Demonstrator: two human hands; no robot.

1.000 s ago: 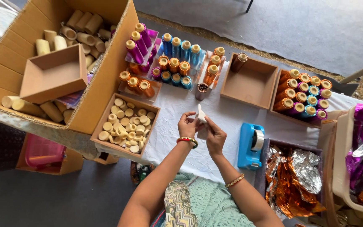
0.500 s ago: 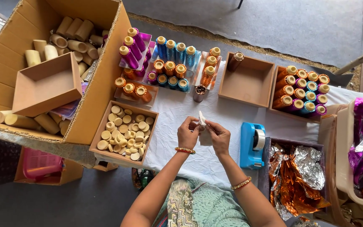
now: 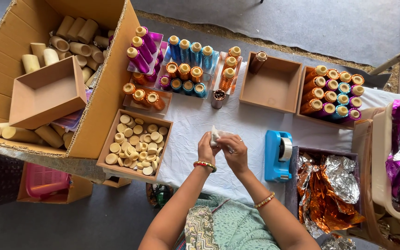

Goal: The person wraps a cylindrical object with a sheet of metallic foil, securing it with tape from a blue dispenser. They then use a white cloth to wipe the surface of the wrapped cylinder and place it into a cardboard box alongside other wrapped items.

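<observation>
Pinching a small white piece (image 3: 217, 134) between left hand (image 3: 207, 149) and right hand (image 3: 234, 154).

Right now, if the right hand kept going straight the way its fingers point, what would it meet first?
The right hand points up-left into the small white piece both hands hold, with the left hand just beyond; depth is unclear.

A single head-worn camera looks almost straight down from above the seated person, facing the white-covered table (image 3: 255, 134) that fills the frame's centre. The large cardboard box (image 3: 103, 92) sits at ten o'clock, grey floor at twelve, fairly near.
</observation>
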